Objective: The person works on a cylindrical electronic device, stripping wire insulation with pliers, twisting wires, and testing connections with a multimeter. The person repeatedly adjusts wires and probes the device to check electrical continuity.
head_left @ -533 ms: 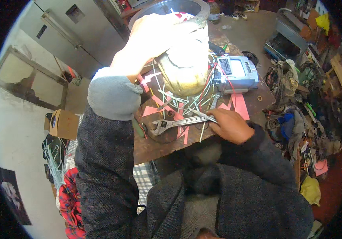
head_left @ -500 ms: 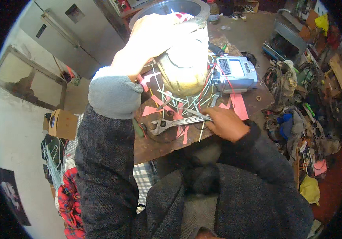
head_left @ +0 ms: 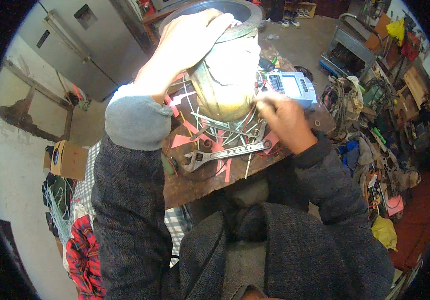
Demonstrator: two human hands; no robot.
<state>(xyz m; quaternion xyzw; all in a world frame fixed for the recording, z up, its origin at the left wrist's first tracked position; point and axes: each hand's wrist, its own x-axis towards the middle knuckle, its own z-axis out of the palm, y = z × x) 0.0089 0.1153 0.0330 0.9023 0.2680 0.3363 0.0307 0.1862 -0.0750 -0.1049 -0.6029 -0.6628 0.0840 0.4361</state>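
A large cylindrical metal housing (head_left: pixel 225 102) with a wide grey rim and a yellowish, glare-lit side stands on the brown worktable (head_left: pixel 195 187). My left hand (head_left: pixel 195 37) grips its rim from the left, fingertips bent over into the opening, where they are partly hidden. My right hand (head_left: pixel 286 117) is closed, thumb and fingers pinched at the housing's lower right beside thin wires; what sits in the pinch is too small to make out. Just beyond is a blue-grey meter (head_left: pixel 295 86) with leads. Below lie scissors (head_left: pixel 255 134) and an adjustable wrench (head_left: pixel 225 153).
White wires and pink paper strips (head_left: pixel 185 141) litter the table around the housing's foot. A cardboard box (head_left: pixel 70 160) is at the left by a checked cloth. Tangled cables and scrap (head_left: pixel 345 102) pile up on the right, below a grey trolley (head_left: pixel 350 47).
My right hand has let go of the scissors by the wrench handle and moved up toward the housing and meter. My left hand stays on the rim.
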